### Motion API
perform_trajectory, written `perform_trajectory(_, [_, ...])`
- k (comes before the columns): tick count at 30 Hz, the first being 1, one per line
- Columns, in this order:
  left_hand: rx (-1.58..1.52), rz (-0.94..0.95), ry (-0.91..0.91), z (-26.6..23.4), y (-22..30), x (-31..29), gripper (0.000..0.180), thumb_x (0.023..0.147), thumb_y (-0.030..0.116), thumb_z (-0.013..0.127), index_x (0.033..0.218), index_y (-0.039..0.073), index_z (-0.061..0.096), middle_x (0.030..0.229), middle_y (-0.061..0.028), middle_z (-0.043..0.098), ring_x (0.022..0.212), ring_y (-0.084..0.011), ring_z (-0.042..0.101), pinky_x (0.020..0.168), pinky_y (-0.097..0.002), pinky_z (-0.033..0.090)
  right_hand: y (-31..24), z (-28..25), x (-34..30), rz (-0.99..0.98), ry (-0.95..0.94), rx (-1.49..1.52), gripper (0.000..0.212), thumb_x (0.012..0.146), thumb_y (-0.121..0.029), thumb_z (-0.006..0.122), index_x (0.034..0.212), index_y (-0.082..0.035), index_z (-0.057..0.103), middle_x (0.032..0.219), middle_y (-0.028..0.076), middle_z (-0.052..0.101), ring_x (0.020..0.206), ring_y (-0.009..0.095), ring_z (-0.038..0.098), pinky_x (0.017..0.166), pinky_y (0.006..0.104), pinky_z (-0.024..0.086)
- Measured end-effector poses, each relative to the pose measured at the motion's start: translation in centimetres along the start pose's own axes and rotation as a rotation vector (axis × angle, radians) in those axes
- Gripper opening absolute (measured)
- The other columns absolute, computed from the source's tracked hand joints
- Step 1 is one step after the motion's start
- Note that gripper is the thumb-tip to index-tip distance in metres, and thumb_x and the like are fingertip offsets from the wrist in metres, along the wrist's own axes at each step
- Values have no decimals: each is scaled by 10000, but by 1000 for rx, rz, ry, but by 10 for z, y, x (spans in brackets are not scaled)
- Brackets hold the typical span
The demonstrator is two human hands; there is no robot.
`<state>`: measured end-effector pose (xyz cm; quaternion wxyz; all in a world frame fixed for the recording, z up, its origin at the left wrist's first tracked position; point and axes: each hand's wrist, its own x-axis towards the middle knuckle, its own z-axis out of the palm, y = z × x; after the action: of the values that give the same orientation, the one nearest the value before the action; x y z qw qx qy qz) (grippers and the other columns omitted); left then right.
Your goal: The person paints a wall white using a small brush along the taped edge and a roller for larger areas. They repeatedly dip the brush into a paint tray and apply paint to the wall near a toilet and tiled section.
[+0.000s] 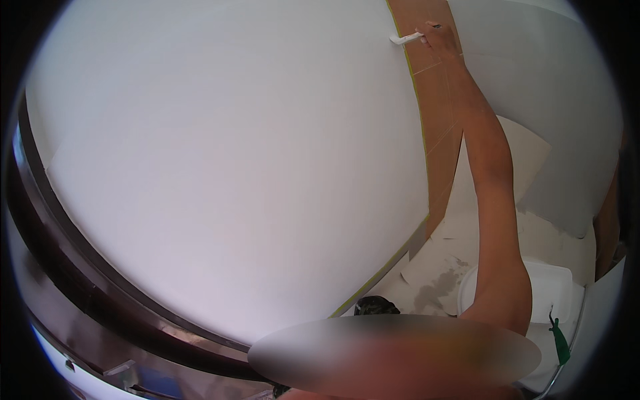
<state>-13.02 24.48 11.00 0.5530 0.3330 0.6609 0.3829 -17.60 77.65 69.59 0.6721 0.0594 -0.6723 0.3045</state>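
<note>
My right arm stretches up to the far right, where my right hand [440, 41] is closed around the handle of a paintbrush [408, 39]. The brush's white-coated tip lies on or close to the white wall [253, 153], just past the edge of a brown tiled strip [437, 107]. Along that edge runs a thin yellow-green line of tape [419, 100]. I cannot tell whether the bristles touch the wall. My left hand is outside the picture.
At the lower right stands a white toilet [557, 283], with a green-handled item [559, 343] beside it. A pale sheet [527, 153] leans behind my arm. The floor has grey stains [443, 283]. A black plastic bag [377, 306] lies below; dark trim [87, 253] curves along the left.
</note>
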Motion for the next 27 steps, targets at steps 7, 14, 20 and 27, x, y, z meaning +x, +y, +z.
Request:
perform_trajectory(7, [-144, 71, 82, 1, -32, -1, 422, 1050, 316, 543, 1102, -59, 729, 1048, -147, 758, 962, -220, 715, 934, -334, 534, -131, -6, -50, 57, 592, 412, 186, 899, -130, 666, 736, -80, 589, 625, -8, 531, 505, 73, 480, 446, 254, 361])
perform_trajectory(14, [2, 170, 110, 8, -30, -13, 533, 1023, 176, 597, 1497, -22, 457, 1118, -136, 741, 1019, -160, 690, 952, -286, 510, -224, 4, -217, 267, 525, 470, 82, 911, -134, 661, 943, -61, 645, 724, 19, 602, 589, 80, 556, 502, 223, 430])
perform_trajectory(20, [-102, 223, 44, 8, -41, -30, 587, 1014, 132, 624, 1533, -13, 392, 1316, -136, 665, 1201, -157, 612, 1039, -291, 461, -271, -21, -349, 587, 332, 145, 199, 913, -187, 689, 1051, -44, 673, 844, 49, 680, 660, 119, 628, 564, 242, 510])
perform_trajectory(27, [-179, 287, 158, 9, -74, -63, 455, 1049, 222, 578, 1433, -19, 532, 1268, -132, 694, 1203, -179, 616, 1080, -320, 436, -220, 31, -540, 1230, 216, 143, 219, 935, -129, 668, 1120, -12, 688, 874, 74, 687, 728, 141, 661, 662, 278, 560])
